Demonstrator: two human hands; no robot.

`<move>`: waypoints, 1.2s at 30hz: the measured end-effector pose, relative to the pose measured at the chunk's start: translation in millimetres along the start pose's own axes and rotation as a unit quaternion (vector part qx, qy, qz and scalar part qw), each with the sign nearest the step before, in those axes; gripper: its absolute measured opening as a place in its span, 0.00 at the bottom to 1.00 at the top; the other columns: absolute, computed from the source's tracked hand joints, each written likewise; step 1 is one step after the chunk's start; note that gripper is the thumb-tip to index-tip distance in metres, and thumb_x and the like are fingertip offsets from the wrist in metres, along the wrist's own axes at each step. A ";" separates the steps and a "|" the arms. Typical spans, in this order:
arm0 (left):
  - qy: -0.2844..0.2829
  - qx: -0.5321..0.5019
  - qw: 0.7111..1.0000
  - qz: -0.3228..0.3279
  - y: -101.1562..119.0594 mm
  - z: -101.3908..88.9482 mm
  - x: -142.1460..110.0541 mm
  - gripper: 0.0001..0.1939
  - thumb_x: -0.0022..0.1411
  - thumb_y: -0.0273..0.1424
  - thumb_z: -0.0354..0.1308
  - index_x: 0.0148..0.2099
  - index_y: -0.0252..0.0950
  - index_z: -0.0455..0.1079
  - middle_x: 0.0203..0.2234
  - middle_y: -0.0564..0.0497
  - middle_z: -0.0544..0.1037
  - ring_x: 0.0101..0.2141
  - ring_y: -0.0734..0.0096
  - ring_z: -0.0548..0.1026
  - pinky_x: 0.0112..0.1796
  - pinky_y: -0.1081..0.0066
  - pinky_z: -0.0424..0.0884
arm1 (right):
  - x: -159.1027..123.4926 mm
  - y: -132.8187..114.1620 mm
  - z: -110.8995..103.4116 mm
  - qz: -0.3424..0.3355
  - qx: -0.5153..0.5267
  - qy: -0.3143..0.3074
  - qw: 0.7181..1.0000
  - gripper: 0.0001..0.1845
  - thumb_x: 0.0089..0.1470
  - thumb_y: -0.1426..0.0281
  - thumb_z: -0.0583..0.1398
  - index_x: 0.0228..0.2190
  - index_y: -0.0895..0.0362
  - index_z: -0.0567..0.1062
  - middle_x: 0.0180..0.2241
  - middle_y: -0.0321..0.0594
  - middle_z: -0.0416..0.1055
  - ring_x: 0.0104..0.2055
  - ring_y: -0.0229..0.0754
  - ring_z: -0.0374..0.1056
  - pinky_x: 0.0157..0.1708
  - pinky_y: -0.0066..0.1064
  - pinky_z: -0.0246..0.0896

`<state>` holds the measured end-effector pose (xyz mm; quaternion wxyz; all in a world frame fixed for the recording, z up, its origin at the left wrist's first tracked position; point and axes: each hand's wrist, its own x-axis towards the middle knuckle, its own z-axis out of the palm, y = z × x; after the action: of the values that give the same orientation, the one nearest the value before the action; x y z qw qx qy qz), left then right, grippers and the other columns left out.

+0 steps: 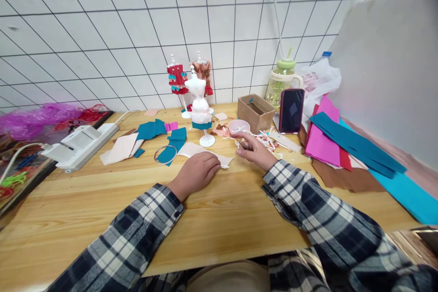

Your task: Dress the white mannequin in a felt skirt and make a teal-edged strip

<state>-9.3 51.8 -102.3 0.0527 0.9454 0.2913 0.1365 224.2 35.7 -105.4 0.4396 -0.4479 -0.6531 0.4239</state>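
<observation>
My left hand (199, 172) rests on the table with its fingers curled together over a pale pink crepe paper strip (222, 159), pressing it down. To its right, my right hand (255, 149) is raised slightly, thumb and fingers pinched around a thin dark item too small to make out. A white mini dress form (196, 96) stands just beyond the strip, wrapped in pale paper with a teal band at its bottom. A metal ring (165, 155) lies partly over a teal paper piece (178, 140) left of my left hand. Behind my right fingers sits a small pink bowl (239, 125).
Two dressed forms, one in red (177, 80), stand by the wall. A cardboard box (256, 113), phone (291, 110), bottle (283, 80) and scattered scraps (267, 140) lie right of centre. Coloured paper sheets (325, 141) are at far right, a power strip (80, 148) at left.
</observation>
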 end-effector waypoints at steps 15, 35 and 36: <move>0.086 -0.126 0.987 -0.045 1.9 5.3 -3.5 0.17 0.61 0.43 0.55 0.46 0.36 0.70 0.41 0.45 0.77 0.43 0.62 0.73 0.45 0.63 0.68 | -10.3 -16.0 29.2 -0.035 -0.258 0.002 0.966 0.08 0.53 0.65 0.60 0.31 0.56 0.76 0.24 0.33 0.71 0.25 0.34 0.61 0.27 0.25 0.50; 0.107 -0.254 0.947 -0.162 -2.7 10.9 -1.1 0.13 0.62 0.40 0.55 0.36 0.37 0.75 0.33 0.49 0.80 0.35 0.67 0.76 0.41 0.67 0.71 | -15.1 -23.1 28.2 -0.044 -0.298 0.005 0.953 0.10 0.64 0.64 0.45 0.36 0.54 0.63 0.30 0.38 0.68 0.32 0.41 0.64 0.33 0.29 0.54; 0.105 -0.263 0.944 -0.170 -2.7 11.4 -1.1 0.13 0.61 0.40 0.55 0.37 0.37 0.75 0.33 0.49 0.80 0.35 0.66 0.76 0.41 0.67 0.71 | -14.6 -22.0 28.7 -0.043 -0.309 0.002 0.950 0.12 0.64 0.63 0.45 0.35 0.54 0.63 0.29 0.38 0.68 0.32 0.41 0.64 0.33 0.29 0.54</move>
<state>-8.4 53.2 -113.9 0.2909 0.8146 0.4053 0.2960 195.2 11.9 -94.6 0.2989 -0.5343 -0.7697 0.1809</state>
